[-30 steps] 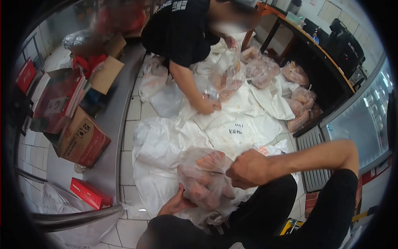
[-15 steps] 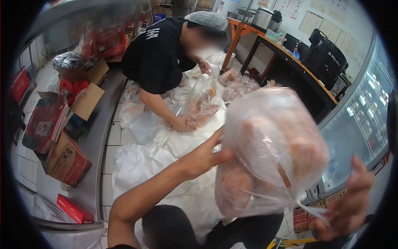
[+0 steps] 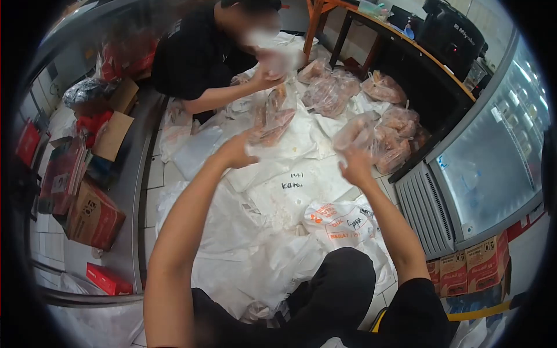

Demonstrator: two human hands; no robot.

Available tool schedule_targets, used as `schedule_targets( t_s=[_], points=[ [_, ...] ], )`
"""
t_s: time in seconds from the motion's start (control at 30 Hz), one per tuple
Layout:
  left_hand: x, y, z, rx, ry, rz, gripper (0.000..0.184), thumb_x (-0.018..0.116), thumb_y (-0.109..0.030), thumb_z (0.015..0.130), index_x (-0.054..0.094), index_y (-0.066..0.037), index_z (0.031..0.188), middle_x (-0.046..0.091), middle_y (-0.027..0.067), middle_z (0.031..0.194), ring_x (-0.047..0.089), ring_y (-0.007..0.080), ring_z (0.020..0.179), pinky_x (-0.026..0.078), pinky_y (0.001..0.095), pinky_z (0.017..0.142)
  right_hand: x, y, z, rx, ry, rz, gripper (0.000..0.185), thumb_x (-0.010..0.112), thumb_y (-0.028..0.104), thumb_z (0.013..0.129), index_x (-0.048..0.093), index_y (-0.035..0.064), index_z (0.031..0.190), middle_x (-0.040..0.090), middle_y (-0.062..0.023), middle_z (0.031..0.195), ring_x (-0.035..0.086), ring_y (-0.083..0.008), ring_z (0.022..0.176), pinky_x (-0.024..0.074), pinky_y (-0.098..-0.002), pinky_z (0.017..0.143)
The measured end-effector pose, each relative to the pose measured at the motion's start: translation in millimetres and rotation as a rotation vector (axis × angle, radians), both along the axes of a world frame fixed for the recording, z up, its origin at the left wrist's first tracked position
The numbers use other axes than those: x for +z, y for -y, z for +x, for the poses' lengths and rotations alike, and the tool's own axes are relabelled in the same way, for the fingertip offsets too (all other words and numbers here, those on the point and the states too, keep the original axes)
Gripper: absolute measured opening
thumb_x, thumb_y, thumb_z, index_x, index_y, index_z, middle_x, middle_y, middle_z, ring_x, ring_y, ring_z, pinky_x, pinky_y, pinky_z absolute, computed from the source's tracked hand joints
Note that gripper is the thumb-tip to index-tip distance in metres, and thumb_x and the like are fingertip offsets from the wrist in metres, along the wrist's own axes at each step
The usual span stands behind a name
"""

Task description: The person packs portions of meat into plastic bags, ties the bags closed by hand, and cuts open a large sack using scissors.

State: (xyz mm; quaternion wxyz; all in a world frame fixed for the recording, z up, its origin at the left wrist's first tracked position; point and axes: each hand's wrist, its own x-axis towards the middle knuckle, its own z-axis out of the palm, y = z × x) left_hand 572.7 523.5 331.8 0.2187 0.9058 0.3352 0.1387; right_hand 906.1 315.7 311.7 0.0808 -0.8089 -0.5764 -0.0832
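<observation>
Sacks (image 3: 299, 200), bag (image 3: 275, 120) near left hand (image 3: 235, 152), slanting rightward

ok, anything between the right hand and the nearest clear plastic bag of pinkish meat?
Nothing visible in between: the bare right hand is at the near edge of the clear plastic bag of pinkish meat. Whether they touch, I can't tell.

Room over sacks (image 3: 316, 194), meat bags (image 3: 355, 132) beyond
</observation>
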Motion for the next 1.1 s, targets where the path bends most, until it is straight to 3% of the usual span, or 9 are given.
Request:
schedule_targets(
  t_s=[0.27,0.43,0.6,0.73,0.83,0.9,0.93,1.03,1.1],
  points=[
    [-70.9,-27.7,-160.9,0.243,-0.714,-0.362,0.084,0.075,-0.045,0.069,0.047,0.008,0.128,0.055,0.0254,0.125,0.054,0.0355,0.117,0.044,0.0374,0.098,-39.5,-93.5,-46.8,0.347,-0.053,-0.642,0.046,0.063,0.034,0.078,0.06,0.0099,0.118,0.064,-0.0153,0.112,0.058,-0.0323,0.108,0.0476,-0.0417,0.091],
    [-86.3,-31.1,-187.5,0.39,-0.591,-0.411,0.084,0.075,-0.048,0.069,0.049,0.008,0.127,0.053,0.0247,0.129,0.053,0.0346,0.118,0.042,0.0373,0.099,-4.7,-150.5,-87.0,0.472,0.001,-0.55,0.044,0.06,0.032,0.08,0.061,0.0062,0.115,0.064,-0.0165,0.112,0.06,-0.034,0.105,0.049,-0.0418,0.089],
    [-91.3,-29.1,-196.9,0.405,-0.444,-0.452,0.102,0.075,-0.053,0.068,0.033,0.007,0.138,0.049,0.0256,0.133,0.048,0.0349,0.124,0.039,0.0365,0.104,-29.6,-107.9,-84.2,0.601,-0.468,-0.322,0.065,0.067,0.05,0.078,0.054,0.0083,0.126,0.059,-0.0194,0.121,0.054,-0.0334,0.116,0.0426,-0.0416,0.098],
    [-139.4,-6.7,-244.2,0.458,-0.27,-0.445,0.122,0.074,-0.063,0.065,0.014,0.007,0.145,0.028,0.0262,0.147,0.029,0.0349,0.137,0.029,0.039,0.111,-100.4,32.0,12.5,-0.15,-0.203,-0.314,0.098,0.067,0.068,0.069,0.035,0.0124,0.143,0.017,-0.0238,0.151,0.023,-0.0374,0.138,0.0254,-0.0464,0.111],
    [-198.6,74.6,-303.7,0.824,-0.607,-0.573,0.135,0.069,-0.076,0.06,-0.01,-0.012,0.149,0.001,0.0267,0.153,0.004,0.0455,0.141,0.017,0.0502,0.114,-161.3,166.7,92.5,-0.677,-0.415,-0.263,0.118,0.063,0.076,0.064,0.016,0.008,0.149,0.011,-0.0303,0.15,0.006,-0.0423,0.142,0.0192,-0.0442,0.114],
    [-261.0,134.8,-343.7,1.13,-0.505,-0.721,0.132,0.064,-0.08,0.059,-0.01,-0.019,0.15,-0.001,0.0292,0.152,0.009,0.0484,0.14,0.019,0.0534,0.113,-205.6,240.1,93.7,-1.015,-0.476,-0.449,0.114,0.055,0.08,0.069,0.011,0.0139,0.151,0.006,-0.0282,0.153,0.003,-0.0401,0.143,0.0044,-0.0549,0.114],
    [-289.8,161.4,-349.9,1.281,-0.313,-0.909,0.129,0.06,-0.083,0.06,-0.009,-0.023,0.15,0.0,0.0305,0.151,0.014,0.0492,0.138,0.021,0.0543,0.112,-281.9,293.6,121.5,-0.796,-0.642,-0.642,0.1,0.052,0.073,0.078,0.014,0.0164,0.151,0.006,-0.022,0.155,0.003,-0.0366,0.144,0.0027,-0.053,0.114],
    [-284.2,193.0,-282.3,1.315,-0.418,-1.001,0.121,0.058,-0.082,0.065,-0.009,-0.028,0.15,-0.001,0.0287,0.152,0.012,0.0472,0.139,0.024,0.053,0.11,-310.9,233.1,-17.7,0.251,-0.96,-0.335,0.061,0.055,0.028,0.091,0.034,0.0047,0.143,0.038,-0.0126,0.145,0.03,-0.0237,0.137,0.0194,-0.0342,0.114],
    [-271.0,180.5,-243.0,1.3,-0.002,-1.162,0.125,0.061,-0.079,0.066,-0.012,-0.021,0.149,0.001,0.0276,0.152,0.014,0.0443,0.139,0.025,0.0533,0.109,-290.7,191.0,-72.2,-0.063,-1.235,-0.274,0.061,0.058,0.032,0.089,0.039,0.0035,0.14,0.046,-0.0102,0.138,0.042,-0.0222,0.128,0.0302,-0.0324,0.107]
  ],
)
